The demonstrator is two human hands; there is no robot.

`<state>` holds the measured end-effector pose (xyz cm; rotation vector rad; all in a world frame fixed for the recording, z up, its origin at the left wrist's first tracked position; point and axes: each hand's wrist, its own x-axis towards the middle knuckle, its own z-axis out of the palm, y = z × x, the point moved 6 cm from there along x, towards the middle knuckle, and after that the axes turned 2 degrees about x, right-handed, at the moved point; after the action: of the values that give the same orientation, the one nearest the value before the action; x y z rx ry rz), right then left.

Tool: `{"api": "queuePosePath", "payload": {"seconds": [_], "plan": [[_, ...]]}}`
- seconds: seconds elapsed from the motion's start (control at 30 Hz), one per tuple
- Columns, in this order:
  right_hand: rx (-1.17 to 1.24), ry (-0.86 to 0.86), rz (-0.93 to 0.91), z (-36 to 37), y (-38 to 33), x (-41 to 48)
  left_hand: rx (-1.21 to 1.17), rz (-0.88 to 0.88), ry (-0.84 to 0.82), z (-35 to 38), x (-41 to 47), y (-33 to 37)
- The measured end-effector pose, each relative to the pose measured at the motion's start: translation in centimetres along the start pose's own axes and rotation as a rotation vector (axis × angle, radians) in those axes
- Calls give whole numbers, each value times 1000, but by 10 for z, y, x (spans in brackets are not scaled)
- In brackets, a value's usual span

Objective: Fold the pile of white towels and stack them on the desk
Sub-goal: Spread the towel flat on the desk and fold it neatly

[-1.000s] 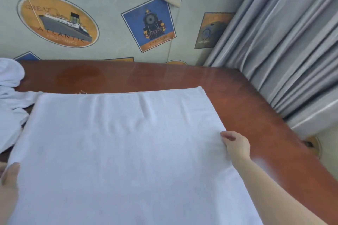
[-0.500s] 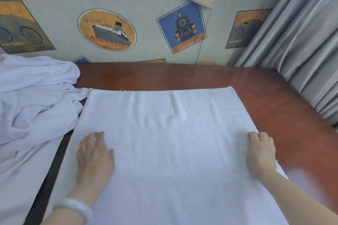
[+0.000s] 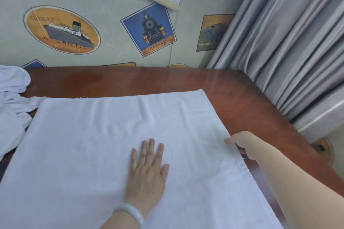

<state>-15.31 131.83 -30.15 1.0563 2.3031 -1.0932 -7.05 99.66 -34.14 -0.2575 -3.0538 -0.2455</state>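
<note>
A white towel (image 3: 89, 147) lies spread flat across the reddish-brown desk (image 3: 238, 91), smooth but for a few soft creases near its far hem, its near part running out of view at the bottom. The left hand (image 3: 147, 169), a pale bangle (image 3: 133, 214) on its wrist, rests palm-down with straight fingers on the towel's middle, while the right hand (image 3: 242, 144) pinches the towel's right edge, thumb on top. A rumpled pile (image 3: 13, 102) of white towels sits at the desk's left, touching the spread towel's far left corner.
</note>
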Motion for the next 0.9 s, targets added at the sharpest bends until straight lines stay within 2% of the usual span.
{"api": "queuePosePath", "payload": {"seconds": [0.07, 0.13, 0.23, 0.3, 0.37, 0.43, 0.63, 0.7, 0.77, 0.83, 0.9], "plan": [[-161, 21, -70, -3, -5, 4, 6, -1, 1, 0, 0, -3], [-283, 136, -187, -8, -12, 8, 22, -20, 7, -1, -1, -11], [-236, 215, -326, -6, -12, 10, 36, -63, 11, -2, -1, -20], [88, 96, -324, -5, -2, 10, 32, -70, 3, -2, -1, -19], [367, -113, -227, -4, 7, 9, 32, -69, 1, -2, -1, -17], [287, -179, -216, -6, 14, 11, 30, -66, 10, -3, -1, -17], [-83, 256, -291, -15, 8, 6, 45, -33, 21, -1, -3, -19], [-314, 444, -476, -1, -9, -22, 44, -47, 15, -1, -3, -20], [-462, 619, -805, 41, -22, -60, 35, -51, 7, -1, -3, -19], [-530, 533, -1109, 105, -22, -90, 28, -24, 9, -2, -2, -18], [-611, 342, -1116, 152, -12, -102, 32, 16, 16, -4, -3, -24]]}}
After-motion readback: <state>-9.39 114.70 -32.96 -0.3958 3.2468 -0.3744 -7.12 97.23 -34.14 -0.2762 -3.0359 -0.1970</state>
